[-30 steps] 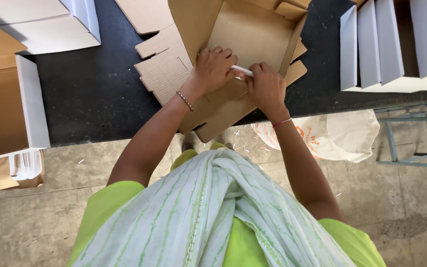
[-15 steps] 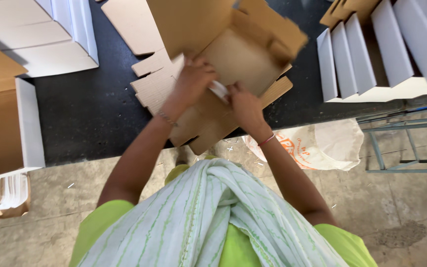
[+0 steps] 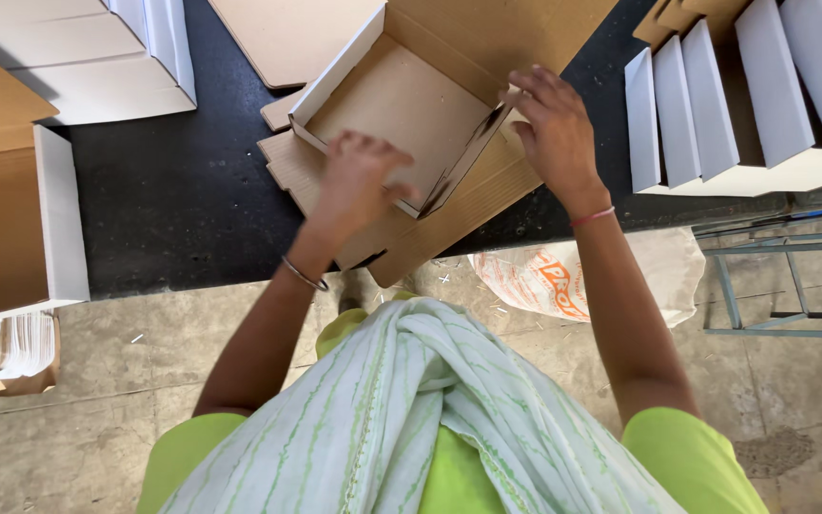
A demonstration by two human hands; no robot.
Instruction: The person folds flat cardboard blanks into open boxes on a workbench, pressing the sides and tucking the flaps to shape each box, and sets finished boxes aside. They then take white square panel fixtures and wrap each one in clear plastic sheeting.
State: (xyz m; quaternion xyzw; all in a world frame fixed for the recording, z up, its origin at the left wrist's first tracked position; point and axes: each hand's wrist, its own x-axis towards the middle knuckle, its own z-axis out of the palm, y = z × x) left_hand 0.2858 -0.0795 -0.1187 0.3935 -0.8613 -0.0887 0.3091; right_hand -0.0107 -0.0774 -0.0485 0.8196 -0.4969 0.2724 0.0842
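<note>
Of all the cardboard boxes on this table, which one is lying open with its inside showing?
The shallow brown box between the left hand and right hand. Its bare floor faces up, while the white boxes at right stand packed on edge.

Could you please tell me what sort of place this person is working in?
Probably a packaging workshop: the hands fold a cardboard box on a black table, with finished white boxes in a row and flat cardboard sheets nearby.

A brown open box (image 3: 401,114) sits on the black tabletop (image 3: 173,209). White boxes (image 3: 734,95) stand in a row at the right. A white and orange bag (image 3: 554,281) lies on the floor.
</note>
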